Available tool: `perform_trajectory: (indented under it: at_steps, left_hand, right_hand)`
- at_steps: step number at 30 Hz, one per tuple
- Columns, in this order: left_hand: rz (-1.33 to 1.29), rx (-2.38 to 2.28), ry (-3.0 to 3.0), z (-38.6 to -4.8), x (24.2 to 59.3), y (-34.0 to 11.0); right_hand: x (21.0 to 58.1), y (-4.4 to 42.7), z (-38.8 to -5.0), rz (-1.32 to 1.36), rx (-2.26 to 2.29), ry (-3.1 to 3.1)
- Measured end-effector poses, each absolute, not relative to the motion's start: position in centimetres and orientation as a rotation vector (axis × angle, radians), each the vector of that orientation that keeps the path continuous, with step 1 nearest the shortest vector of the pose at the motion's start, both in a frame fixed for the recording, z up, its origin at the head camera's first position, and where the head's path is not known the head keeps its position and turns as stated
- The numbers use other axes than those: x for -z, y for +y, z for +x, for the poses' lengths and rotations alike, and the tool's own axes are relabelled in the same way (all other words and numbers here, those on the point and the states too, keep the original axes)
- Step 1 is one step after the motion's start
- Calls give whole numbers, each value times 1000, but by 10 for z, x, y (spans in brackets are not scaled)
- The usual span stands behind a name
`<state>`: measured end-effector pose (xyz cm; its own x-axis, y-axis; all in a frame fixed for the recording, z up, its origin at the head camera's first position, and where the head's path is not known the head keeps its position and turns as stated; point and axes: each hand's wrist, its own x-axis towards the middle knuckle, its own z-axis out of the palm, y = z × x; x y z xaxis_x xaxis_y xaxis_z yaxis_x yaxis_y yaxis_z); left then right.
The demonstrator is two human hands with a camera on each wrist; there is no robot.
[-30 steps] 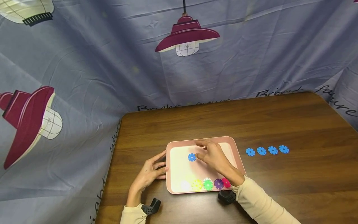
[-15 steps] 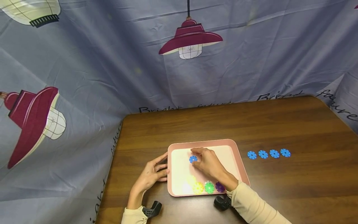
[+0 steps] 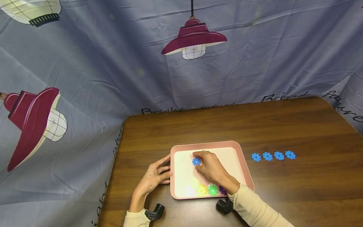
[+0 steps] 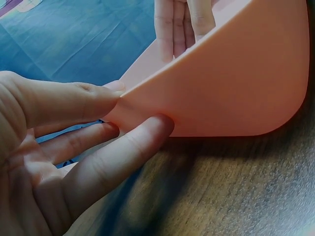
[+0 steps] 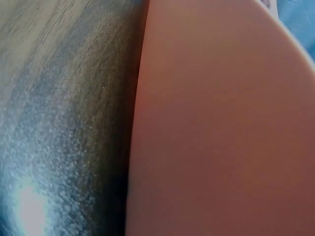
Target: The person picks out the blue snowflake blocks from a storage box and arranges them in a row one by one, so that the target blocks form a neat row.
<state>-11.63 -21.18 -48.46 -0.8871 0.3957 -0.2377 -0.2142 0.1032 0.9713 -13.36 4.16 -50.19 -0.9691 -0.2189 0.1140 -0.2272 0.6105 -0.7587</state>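
Note:
In the head view my right hand [image 3: 211, 167] reaches into a pink tray [image 3: 246, 168]. Its thumb and index finger curl round a blue notched disc [image 3: 196, 161] that lies on the tray's pale floor. My left hand [image 3: 152, 177] steadies the tray's left side with fairly straight, spread digits. The left wrist view has these fingers [image 4: 142, 145] touching the outer wall and rim, with right-hand fingers [image 4: 170, 29] inside the tray beyond. In the right wrist view the tray wall [image 5: 216, 123] fills most of the picture and hides the disc.
Several blue notched discs [image 3: 267, 156] form a row on the wooden table [image 3: 312, 183], right of the tray. Along the tray's near edge lie yellow [image 3: 201, 190], green [image 3: 213, 189] and purple [image 3: 222, 190] discs, partly washed out by glare. A patterned curtain [image 3: 147, 69] hangs behind.
My right hand has moved slightly left and its thumb and index finger have come round the blue disc. The left hand keeps its place at the tray. The head view has shifted a little.

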Motion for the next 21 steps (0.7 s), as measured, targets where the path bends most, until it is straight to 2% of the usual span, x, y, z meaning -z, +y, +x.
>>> perform_trajectory:
  at_steps: [21]
  left_hand:
    - [196, -1833, 1945, -116, 486, -213]
  right_hand:
    - [503, 37, -135, 372, -1255, -2812]
